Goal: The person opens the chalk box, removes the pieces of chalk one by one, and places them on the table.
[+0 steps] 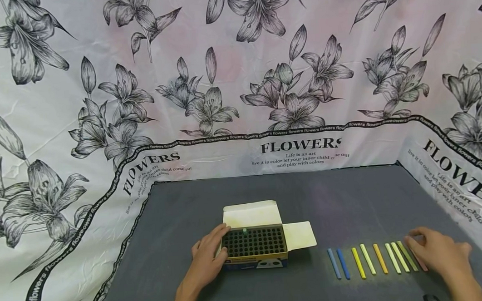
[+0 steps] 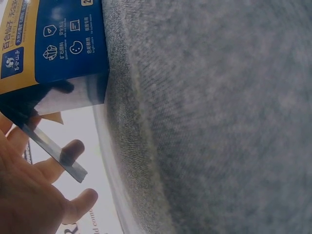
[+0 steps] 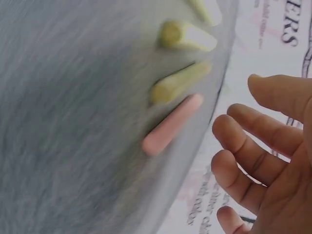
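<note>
Left hand (image 1: 207,257) rests with straight fingers against the left side of the open chalk box (image 1: 255,245) on the table (image 1: 179,217). Right hand (image 1: 438,249), fingers spread and holding nothing, hovers over the pink chalk (image 3: 170,124) ending the chalk row (image 1: 371,258) to the box's right.

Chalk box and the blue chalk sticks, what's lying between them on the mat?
Head view: only the chalk box's opened side flap and bare grey mat lie before the blue chalk sticks.
</note>
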`<state>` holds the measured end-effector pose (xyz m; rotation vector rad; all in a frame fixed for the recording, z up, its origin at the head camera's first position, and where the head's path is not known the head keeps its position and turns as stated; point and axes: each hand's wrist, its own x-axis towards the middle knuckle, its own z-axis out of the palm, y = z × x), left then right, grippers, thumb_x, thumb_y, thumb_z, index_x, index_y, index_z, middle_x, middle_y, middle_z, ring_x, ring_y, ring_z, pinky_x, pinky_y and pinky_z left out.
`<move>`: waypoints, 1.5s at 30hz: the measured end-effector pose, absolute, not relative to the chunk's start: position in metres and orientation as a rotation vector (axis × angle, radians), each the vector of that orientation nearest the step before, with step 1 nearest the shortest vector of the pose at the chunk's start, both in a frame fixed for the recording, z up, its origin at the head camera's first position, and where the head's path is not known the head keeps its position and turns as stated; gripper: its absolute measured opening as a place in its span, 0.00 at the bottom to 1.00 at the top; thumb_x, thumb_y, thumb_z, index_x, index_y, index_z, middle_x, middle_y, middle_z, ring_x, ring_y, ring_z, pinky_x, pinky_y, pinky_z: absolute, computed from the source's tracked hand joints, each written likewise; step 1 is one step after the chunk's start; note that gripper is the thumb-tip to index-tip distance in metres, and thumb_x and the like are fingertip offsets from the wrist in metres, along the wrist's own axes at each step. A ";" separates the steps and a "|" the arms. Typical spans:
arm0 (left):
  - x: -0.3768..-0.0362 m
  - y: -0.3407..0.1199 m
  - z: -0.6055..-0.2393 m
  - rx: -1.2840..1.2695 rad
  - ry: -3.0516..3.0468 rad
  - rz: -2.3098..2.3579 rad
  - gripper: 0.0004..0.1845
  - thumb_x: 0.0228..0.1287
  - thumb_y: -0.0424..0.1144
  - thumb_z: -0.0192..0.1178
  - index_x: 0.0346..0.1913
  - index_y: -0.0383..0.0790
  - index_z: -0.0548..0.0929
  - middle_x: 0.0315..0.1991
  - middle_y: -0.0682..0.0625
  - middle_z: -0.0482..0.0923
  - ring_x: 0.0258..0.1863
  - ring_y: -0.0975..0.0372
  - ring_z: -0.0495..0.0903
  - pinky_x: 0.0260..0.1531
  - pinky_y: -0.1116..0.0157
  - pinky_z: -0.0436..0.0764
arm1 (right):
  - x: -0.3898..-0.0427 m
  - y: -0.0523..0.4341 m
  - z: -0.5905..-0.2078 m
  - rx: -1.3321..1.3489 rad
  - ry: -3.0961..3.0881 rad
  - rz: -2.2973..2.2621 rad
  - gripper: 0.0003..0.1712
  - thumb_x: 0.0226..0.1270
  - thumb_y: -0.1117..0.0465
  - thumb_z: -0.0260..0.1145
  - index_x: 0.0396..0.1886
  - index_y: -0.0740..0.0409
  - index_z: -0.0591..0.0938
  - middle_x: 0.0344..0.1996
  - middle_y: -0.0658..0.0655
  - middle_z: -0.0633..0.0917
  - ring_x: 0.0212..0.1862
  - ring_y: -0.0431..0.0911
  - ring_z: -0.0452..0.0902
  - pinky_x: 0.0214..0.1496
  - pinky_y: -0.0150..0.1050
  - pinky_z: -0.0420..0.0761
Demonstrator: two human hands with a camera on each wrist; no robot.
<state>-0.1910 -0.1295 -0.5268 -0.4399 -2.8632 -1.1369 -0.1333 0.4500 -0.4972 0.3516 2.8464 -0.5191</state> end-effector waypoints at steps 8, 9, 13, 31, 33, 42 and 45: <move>-0.190 -0.131 -0.527 -0.449 -2.857 -1.145 0.29 0.74 0.40 0.52 0.75 0.61 0.70 0.78 0.58 0.63 0.74 0.48 0.66 0.63 0.32 0.54 | -0.134 0.398 -0.490 0.340 3.191 -0.675 0.32 0.77 0.42 0.57 0.61 0.66 0.79 0.36 0.61 0.89 0.26 0.46 0.77 0.38 0.57 0.60; -0.190 -0.131 -0.527 -0.450 -2.856 -1.146 0.29 0.74 0.39 0.52 0.75 0.61 0.70 0.78 0.58 0.63 0.74 0.48 0.66 0.63 0.32 0.54 | -0.134 0.391 -0.490 0.330 3.251 -0.698 0.29 0.77 0.45 0.59 0.60 0.65 0.80 0.35 0.61 0.89 0.27 0.45 0.76 0.38 0.55 0.59; -0.190 -0.132 -0.528 -0.454 -2.851 -1.156 0.29 0.74 0.39 0.52 0.75 0.61 0.69 0.78 0.58 0.64 0.74 0.47 0.65 0.63 0.32 0.54 | -0.138 0.361 -0.491 0.280 3.408 -0.839 0.21 0.74 0.52 0.65 0.56 0.62 0.83 0.31 0.59 0.88 0.26 0.42 0.75 0.38 0.52 0.56; -0.191 -0.132 -0.526 -0.462 -2.843 -1.180 0.29 0.74 0.39 0.52 0.75 0.63 0.69 0.78 0.58 0.63 0.75 0.47 0.65 0.63 0.31 0.53 | -0.169 0.248 -0.493 -0.121 3.520 -1.528 0.14 0.59 0.69 0.75 0.46 0.64 0.87 0.24 0.56 0.86 0.29 0.48 0.76 0.53 0.59 0.61; -0.191 -0.132 -0.526 -0.467 -2.842 -1.178 0.29 0.74 0.39 0.52 0.75 0.63 0.69 0.78 0.58 0.63 0.75 0.47 0.65 0.64 0.31 0.53 | -0.173 0.237 -0.494 -0.153 3.494 -1.610 0.15 0.58 0.70 0.74 0.46 0.65 0.87 0.24 0.56 0.86 0.30 0.50 0.75 0.56 0.61 0.60; -0.191 -0.133 -0.528 -0.472 -2.847 -1.179 0.29 0.74 0.39 0.52 0.75 0.62 0.69 0.78 0.57 0.63 0.75 0.47 0.64 0.63 0.31 0.53 | -0.185 0.193 -0.500 -0.311 3.460 -1.673 0.15 0.56 0.68 0.76 0.45 0.62 0.88 0.24 0.53 0.86 0.29 0.48 0.75 0.52 0.54 0.61; -0.191 -0.133 -0.529 -0.474 -2.846 -1.174 0.29 0.74 0.40 0.52 0.75 0.62 0.69 0.78 0.57 0.63 0.75 0.47 0.64 0.64 0.30 0.53 | -0.188 0.175 -0.502 -0.377 3.468 -1.637 0.15 0.55 0.67 0.78 0.44 0.60 0.88 0.24 0.52 0.87 0.30 0.47 0.74 0.50 0.51 0.60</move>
